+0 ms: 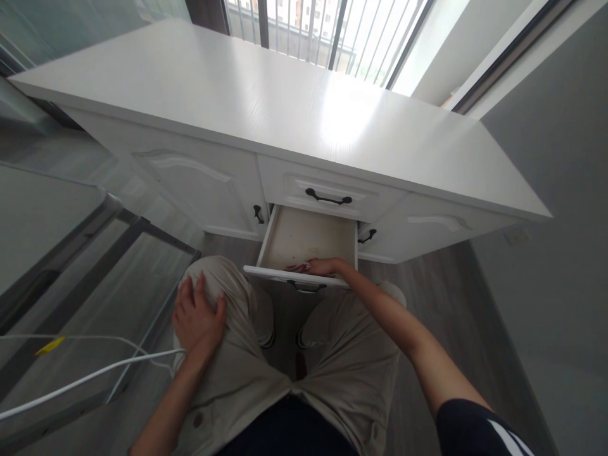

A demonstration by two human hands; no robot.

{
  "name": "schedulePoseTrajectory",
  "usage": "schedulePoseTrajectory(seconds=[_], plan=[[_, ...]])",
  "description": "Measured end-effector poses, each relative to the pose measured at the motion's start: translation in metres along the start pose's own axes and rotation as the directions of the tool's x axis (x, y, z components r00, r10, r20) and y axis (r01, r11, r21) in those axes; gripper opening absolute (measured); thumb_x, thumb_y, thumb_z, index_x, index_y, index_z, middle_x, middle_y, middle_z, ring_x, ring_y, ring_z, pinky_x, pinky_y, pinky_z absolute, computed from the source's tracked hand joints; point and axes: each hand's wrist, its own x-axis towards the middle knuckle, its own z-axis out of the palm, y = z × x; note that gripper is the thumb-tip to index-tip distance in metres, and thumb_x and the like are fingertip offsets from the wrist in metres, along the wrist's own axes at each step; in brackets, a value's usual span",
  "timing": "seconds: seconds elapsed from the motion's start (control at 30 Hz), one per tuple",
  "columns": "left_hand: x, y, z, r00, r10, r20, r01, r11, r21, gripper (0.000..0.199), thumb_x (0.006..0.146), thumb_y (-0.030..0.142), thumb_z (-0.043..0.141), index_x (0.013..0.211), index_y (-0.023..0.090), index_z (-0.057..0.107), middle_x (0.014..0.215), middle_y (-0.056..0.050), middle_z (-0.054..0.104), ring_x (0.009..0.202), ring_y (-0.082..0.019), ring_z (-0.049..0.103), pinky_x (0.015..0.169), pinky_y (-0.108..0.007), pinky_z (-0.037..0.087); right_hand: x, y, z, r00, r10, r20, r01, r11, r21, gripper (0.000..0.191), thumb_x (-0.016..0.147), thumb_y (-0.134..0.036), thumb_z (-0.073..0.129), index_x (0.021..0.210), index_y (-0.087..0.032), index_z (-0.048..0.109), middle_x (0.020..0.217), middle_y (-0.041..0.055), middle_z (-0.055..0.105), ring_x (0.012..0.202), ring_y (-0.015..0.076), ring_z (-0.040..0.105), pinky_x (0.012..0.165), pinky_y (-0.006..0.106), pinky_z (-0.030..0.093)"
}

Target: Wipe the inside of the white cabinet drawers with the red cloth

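An open lower drawer sticks out from the middle of a white cabinet. Inside it, close behind the drawer's front panel, is my right hand. A small whitish thing, perhaps a cloth or tissue, shows at its fingers, which are bent over it near the drawer bottom. A few small dark specks dot the drawer bottom. My left hand rests on my left knee with its fingers spread and holds nothing. The closed upper drawer has a dark handle.
A grey metal frame stands at the left, with a white cable and a yellow tag near it. Dark handles project from the cabinet doors beside the drawer. A grey wall rises at the right.
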Motion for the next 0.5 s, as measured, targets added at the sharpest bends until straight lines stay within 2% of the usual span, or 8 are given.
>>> schedulePoseTrajectory(seconds=[0.17,0.27,0.4,0.5], plan=[[-0.001,-0.001,0.001,1.0,-0.003,-0.001,0.003,1.0,0.001,0.073,0.102,0.049,0.043,0.165,0.014,0.033,0.17,-0.02,0.032,0.157,-0.036,0.03,0.126,-0.056,0.029,-0.004,0.005,0.002,1.0,-0.003,-0.003,0.003,0.998,0.065,0.042,0.085,-0.026,0.065,0.125,-0.017,0.077,0.112,0.0049,0.08,0.105,0.023,0.072,0.087,0.025,0.053],[-0.001,-0.003,0.003,1.0,-0.003,-0.008,0.003,1.0,-0.001,0.073,0.102,0.05,0.043,0.164,0.014,0.034,0.17,-0.02,0.033,0.157,-0.037,0.031,0.126,-0.057,0.03,-0.008,0.009,0.001,1.0,-0.022,-0.021,0.022,0.999,0.034,0.041,0.084,-0.022,0.064,0.122,-0.018,0.078,0.107,0.0029,0.081,0.099,0.0214,0.072,0.084,0.025,0.053],[-0.001,-0.005,0.004,1.0,0.009,-0.012,-0.009,1.0,-0.015,0.073,0.102,0.051,0.042,0.165,0.015,0.034,0.17,-0.02,0.033,0.157,-0.037,0.031,0.126,-0.057,0.029,-0.01,0.007,-0.014,0.997,-0.022,-0.068,0.012,0.989,-0.147,0.041,0.083,-0.012,0.061,0.119,-0.017,0.078,0.103,0.0025,0.08,0.093,0.019,0.071,0.084,0.025,0.052],[-0.001,-0.006,0.003,1.0,0.002,-0.015,-0.002,1.0,-0.016,0.073,0.102,0.052,0.042,0.165,0.015,0.034,0.171,-0.02,0.032,0.157,-0.038,0.03,0.126,-0.058,0.029,-0.01,0.001,-0.033,0.97,-0.04,-0.24,-0.052,0.929,-0.365,0.038,0.086,-0.008,0.06,0.118,-0.017,0.079,0.113,0.0073,0.079,0.101,0.0215,0.071,0.09,0.029,0.052]])
